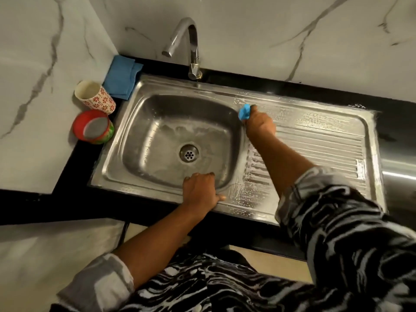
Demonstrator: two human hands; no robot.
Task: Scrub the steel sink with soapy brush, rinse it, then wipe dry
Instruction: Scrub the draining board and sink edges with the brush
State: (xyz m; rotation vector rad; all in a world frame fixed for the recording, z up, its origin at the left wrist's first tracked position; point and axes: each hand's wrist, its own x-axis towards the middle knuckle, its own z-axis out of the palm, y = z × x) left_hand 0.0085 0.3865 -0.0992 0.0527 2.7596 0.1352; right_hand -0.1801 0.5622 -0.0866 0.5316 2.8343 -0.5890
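The steel sink (126, 122) fills the middle of the view, with a basin on the left and a ribbed drainboard (315, 149) on the right, both streaked with soap film. My right hand (260, 123) is shut on a blue brush (244, 111), pressed against the rim between basin and drainboard at the back. My left hand (200, 192) rests flat on the front rim of the basin, fingers curled over the edge and holding nothing. The drain (189, 153) sits at the basin's bottom.
A steel tap (191, 41) arches over the back rim, not running. A folded blue cloth (122, 77) lies at the back left corner. Beside it stand a flowered cup (94, 96) and a red tub (93, 127). Marble walls close in at left and behind.
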